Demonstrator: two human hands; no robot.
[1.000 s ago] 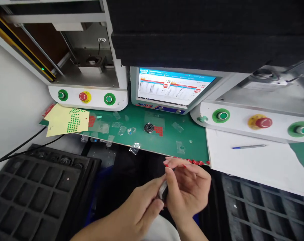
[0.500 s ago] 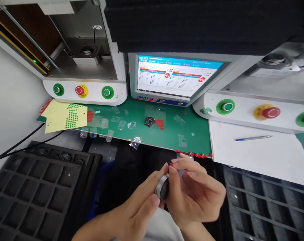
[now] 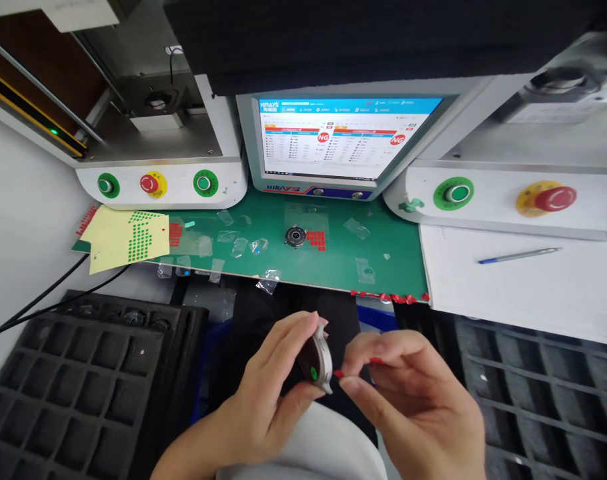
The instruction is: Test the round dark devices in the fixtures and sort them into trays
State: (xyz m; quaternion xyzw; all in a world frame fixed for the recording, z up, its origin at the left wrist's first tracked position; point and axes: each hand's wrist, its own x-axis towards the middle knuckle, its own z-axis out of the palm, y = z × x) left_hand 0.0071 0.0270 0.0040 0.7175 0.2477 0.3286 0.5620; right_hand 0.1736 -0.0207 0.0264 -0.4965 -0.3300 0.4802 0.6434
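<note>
My left hand (image 3: 268, 387) is closed around the rim of a round silver watch case (image 3: 325, 360), tilted on edge above my lap. A green dot sticker (image 3: 314, 373) shows on its dark face. Just right of the case, my right hand (image 3: 413, 393) pinches a small red sticker (image 3: 338, 374) between thumb and forefinger, close to the case's side. Another red bit (image 3: 376, 361) shows at a further finger of that hand. A second round watch body (image 3: 295, 236) lies on the green board (image 3: 328, 270), beside a block of red stickers (image 3: 316, 240).
Behind the board, a monitor (image 3: 343, 143) stands between two machines with green buttons (image 3: 457, 193) and red stop knobs (image 3: 556, 198). Yellow sticker sheets (image 3: 108, 233) lie left, paper (image 3: 523, 287) with a pen (image 3: 521, 256) right. Black compartment trays (image 3: 78, 380) flank my lap.
My hands have moved apart; the right hand has gone right and down, away from the watch case. The case has turned, so its dark face with the green dot now shows. The view has shifted slightly.
</note>
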